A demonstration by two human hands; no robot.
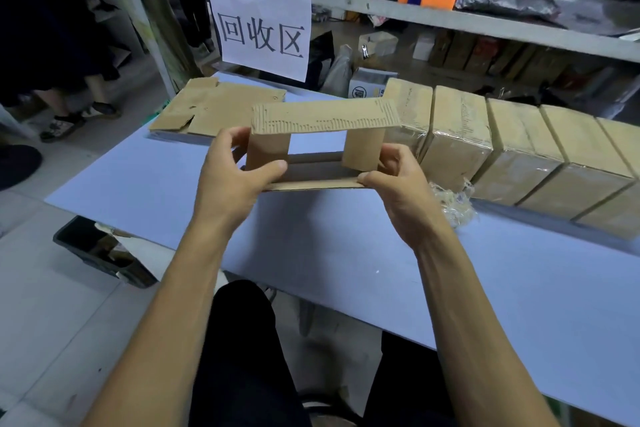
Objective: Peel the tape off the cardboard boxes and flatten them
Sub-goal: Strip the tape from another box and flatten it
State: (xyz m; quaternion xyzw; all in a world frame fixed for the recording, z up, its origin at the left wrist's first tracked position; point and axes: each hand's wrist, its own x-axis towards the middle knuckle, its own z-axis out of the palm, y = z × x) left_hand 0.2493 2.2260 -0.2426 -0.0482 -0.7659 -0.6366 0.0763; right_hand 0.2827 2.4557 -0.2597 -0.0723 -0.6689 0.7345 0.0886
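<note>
An opened brown cardboard box [322, 118] hangs above the blue table [329, 253], its flaps spread and its torn top flap showing bare corrugation. My left hand [235, 170] grips its left side, thumb on the near flap. My right hand [394, 180] grips its right side, thumb on the lower edge. Through the box I see the table. A row of several taped boxes [519, 152] stands at the right. Flattened cardboard [214, 107] lies at the far left of the table. A wad of peeled clear tape [453, 201] sits beside my right hand.
A white paper sign [263, 28] hangs from the metal shelf [381, 10] behind the table. A black bin [100, 250] with scraps stands on the floor at the left. Another person's sandalled feet [69, 121] are at the far left.
</note>
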